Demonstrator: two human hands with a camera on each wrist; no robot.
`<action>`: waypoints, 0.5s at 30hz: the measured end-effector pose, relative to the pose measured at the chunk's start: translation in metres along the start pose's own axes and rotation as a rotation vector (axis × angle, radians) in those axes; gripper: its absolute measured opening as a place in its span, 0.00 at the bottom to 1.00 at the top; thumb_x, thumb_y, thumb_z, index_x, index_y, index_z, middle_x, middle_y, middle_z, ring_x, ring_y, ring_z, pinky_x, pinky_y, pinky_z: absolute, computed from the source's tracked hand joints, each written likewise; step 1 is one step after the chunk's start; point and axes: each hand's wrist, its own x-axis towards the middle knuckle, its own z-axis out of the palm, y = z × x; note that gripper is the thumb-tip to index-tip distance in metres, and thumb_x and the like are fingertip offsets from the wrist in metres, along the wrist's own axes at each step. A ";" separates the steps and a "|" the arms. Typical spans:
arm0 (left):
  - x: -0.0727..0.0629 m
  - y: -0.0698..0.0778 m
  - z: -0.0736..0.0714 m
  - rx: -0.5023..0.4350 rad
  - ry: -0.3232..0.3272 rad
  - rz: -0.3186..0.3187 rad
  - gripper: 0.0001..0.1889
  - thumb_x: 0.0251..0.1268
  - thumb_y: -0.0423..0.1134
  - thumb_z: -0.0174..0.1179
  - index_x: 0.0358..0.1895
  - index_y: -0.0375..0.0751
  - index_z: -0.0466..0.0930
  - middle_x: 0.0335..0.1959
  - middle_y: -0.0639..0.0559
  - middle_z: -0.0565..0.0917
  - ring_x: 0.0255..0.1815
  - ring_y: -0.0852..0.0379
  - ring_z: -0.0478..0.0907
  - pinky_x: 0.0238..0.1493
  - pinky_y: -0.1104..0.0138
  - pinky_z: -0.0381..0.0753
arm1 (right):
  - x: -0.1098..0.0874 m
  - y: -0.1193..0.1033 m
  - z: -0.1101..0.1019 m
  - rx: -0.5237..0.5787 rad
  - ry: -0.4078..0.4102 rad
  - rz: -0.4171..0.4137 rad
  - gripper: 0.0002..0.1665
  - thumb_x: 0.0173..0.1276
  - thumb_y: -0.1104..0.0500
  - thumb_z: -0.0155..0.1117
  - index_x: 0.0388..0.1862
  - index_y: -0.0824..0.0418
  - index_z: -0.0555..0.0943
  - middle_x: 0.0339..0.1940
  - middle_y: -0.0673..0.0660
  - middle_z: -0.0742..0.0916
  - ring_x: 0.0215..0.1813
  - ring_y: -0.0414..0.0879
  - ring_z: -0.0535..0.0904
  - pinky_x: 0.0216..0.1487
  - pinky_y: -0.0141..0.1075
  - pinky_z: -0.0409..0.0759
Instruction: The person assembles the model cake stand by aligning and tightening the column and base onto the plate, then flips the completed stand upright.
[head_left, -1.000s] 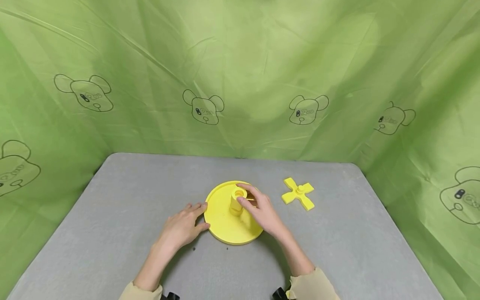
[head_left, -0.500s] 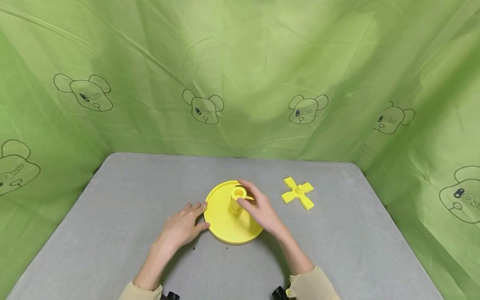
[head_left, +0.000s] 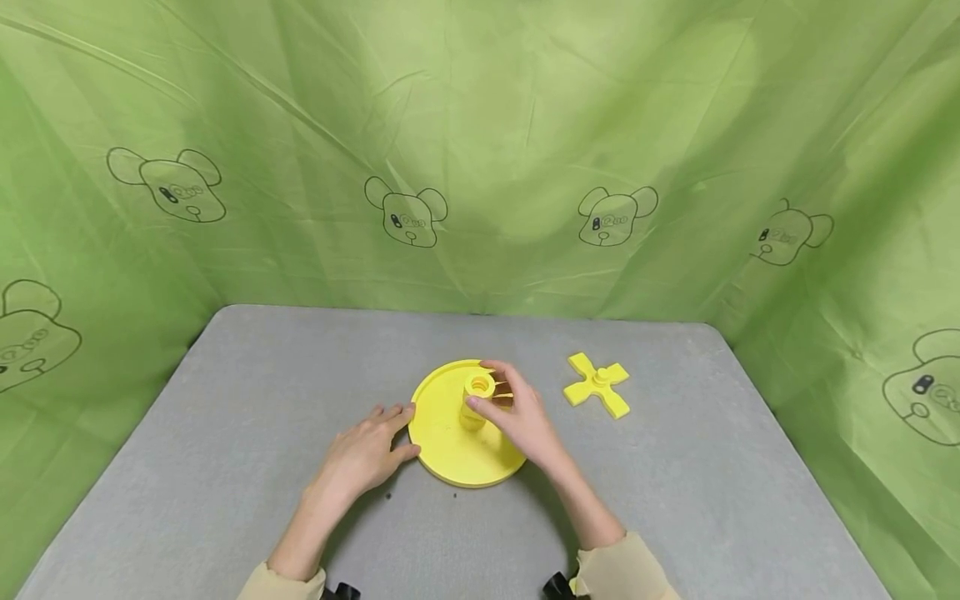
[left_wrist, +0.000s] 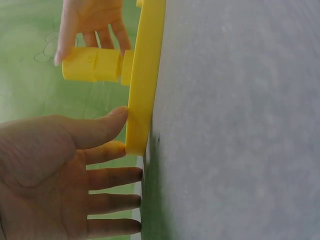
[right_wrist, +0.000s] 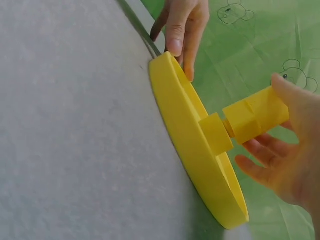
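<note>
Right hand [head_left: 523,419] closed round a yellow tube [right_wrist: 251,116] on a disc [head_left: 444,429] (left hand [head_left: 365,450] straight-fingered at its rim [left_wrist: 138,132])

Before you: dish [head_left: 442,450], tube [right_wrist: 254,116], cross-shaped piece [head_left: 599,387], all smooth, plastic-looking. Your counter [head_left: 712,458]: matt, faintly mottled. Curtain [head_left: 480,108]: creased sheeting, slight sheen. Your sleeves [head_left: 626,568]: soft matt cloth.
</note>
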 end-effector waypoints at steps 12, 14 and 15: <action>0.000 0.000 0.000 -0.006 -0.003 -0.001 0.35 0.71 0.51 0.65 0.78 0.49 0.68 0.77 0.41 0.72 0.79 0.32 0.64 0.65 0.24 0.65 | 0.002 0.000 -0.009 0.069 -0.161 -0.031 0.27 0.78 0.57 0.60 0.73 0.57 0.73 0.71 0.61 0.80 0.71 0.53 0.78 0.72 0.41 0.76; 0.001 -0.001 0.000 -0.007 -0.004 -0.002 0.35 0.71 0.51 0.65 0.78 0.49 0.68 0.77 0.41 0.72 0.79 0.32 0.64 0.65 0.24 0.65 | 0.002 -0.001 -0.007 0.078 -0.147 -0.007 0.25 0.77 0.56 0.63 0.70 0.56 0.74 0.67 0.59 0.82 0.69 0.52 0.80 0.71 0.42 0.77; 0.001 -0.001 0.000 -0.009 -0.004 -0.003 0.35 0.71 0.51 0.65 0.78 0.49 0.68 0.77 0.41 0.72 0.79 0.32 0.64 0.65 0.23 0.65 | 0.002 0.000 -0.006 0.081 -0.134 0.001 0.24 0.76 0.56 0.65 0.68 0.56 0.75 0.65 0.58 0.83 0.67 0.51 0.81 0.71 0.42 0.78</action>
